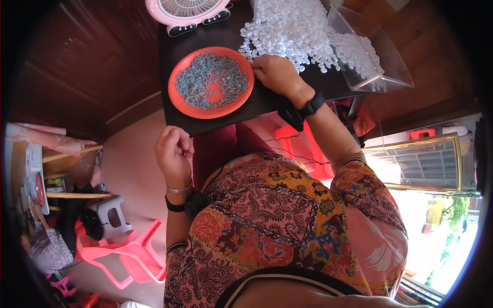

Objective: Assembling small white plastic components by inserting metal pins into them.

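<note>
Orange plate, grey pieces: likely light, stiff; hold at rim. Left hand curled, right hand alongside; grip closure unclear.

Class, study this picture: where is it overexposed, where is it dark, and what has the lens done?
Head view: daylight washes out the lower right, and glare whitens part of the gold-framed panel; same head view: the dark-brown wooden panelling at upper left sinks into shadow, the fisheye leaves black corners, the round orange plastic plate looks fairly clear.
</note>
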